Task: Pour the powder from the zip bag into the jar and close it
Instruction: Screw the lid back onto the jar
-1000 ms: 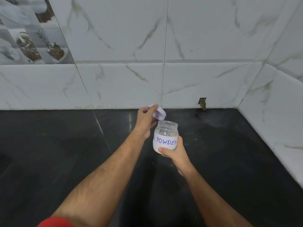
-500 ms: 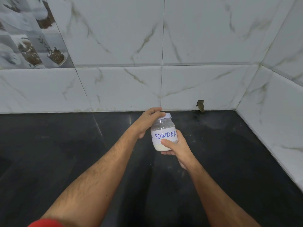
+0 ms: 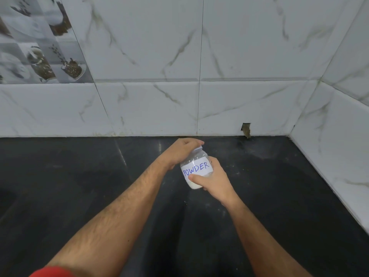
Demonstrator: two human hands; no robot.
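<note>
A small clear jar (image 3: 196, 168) with a white label reading POWDER holds white powder and is tilted, its top leaning left and away. My right hand (image 3: 212, 181) grips its lower body from the right, above the black counter. My left hand (image 3: 179, 151) curls over the jar's top and grips the white lid (image 3: 199, 148), which sits on the mouth and is mostly hidden under my fingers. The zip bag is not in view.
The black stone counter (image 3: 279, 186) runs to white marbled wall tiles (image 3: 219, 106) at the back and right. A small chipped hole (image 3: 246, 129) marks the back wall's base. Patterned tiles (image 3: 36, 47) are at upper left.
My left hand brought the lid from beside the jar onto its mouth and now covers it. The jar has tilted to the left in my right hand.
</note>
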